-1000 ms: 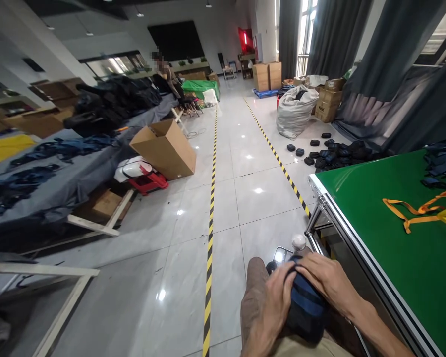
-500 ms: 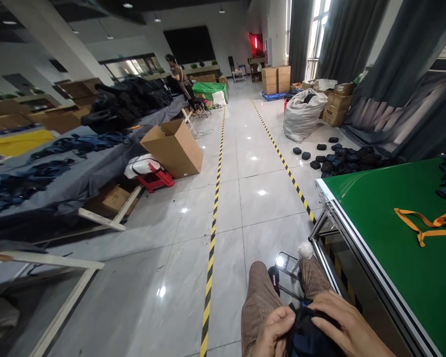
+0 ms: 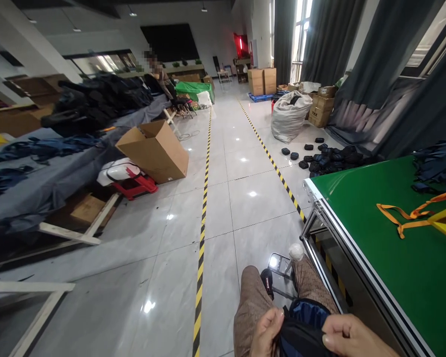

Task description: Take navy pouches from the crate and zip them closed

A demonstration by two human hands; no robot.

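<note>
Over our lap (image 3: 253,307), our left hand (image 3: 264,331) and right hand (image 3: 352,336) are pinching the edge of a dark pouch (image 3: 303,331), which we are judging light, soft and floppy, probably holding best by its rim on both sides.

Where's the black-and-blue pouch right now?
In the head view, the pouch is at the bottom, right of centre, held between the left hand and right hand, left of the green table.

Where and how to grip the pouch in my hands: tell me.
Probably pinch the pouch by both ends of its black near edge, coming from left and right: it spans between the left hand and right hand as a band, and the cloth looks soft.
</note>
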